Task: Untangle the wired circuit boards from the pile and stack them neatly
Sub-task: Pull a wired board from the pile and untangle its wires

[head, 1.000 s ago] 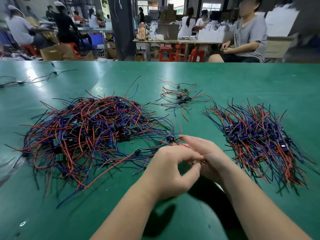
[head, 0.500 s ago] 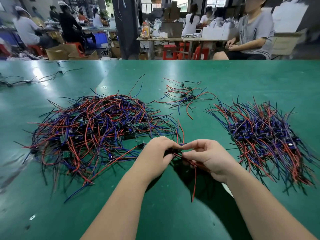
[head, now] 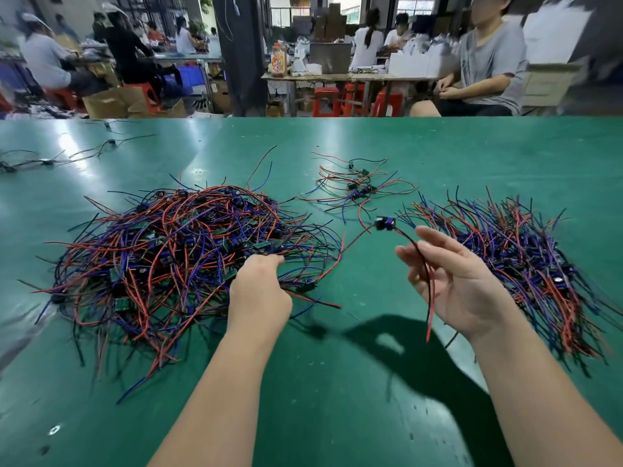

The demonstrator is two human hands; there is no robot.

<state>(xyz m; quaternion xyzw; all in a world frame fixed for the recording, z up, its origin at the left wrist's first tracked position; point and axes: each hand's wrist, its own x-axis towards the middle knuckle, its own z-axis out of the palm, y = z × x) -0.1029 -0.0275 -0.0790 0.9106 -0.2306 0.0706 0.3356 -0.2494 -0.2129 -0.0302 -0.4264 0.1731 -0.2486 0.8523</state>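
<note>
A big tangled pile of small circuit boards with red, blue and black wires lies left of centre on the green table. My left hand is at the pile's right edge, fingers curled down into its wires. My right hand is raised, palm towards me, and holds the black and red wires of one wired circuit board. That board hangs above the table, and a red wire still trails from it back to the pile. A neater stack of boards lies right of my right hand.
A small loose group of wired boards lies further back at centre. A few stray wired boards lie at the far left. Beyond the table's far edge, people sit at other benches with red stools and cardboard boxes.
My hands were together at the pile's edge and have moved apart. The right hand rose to the right with one board, while the left moved back into the pile.
</note>
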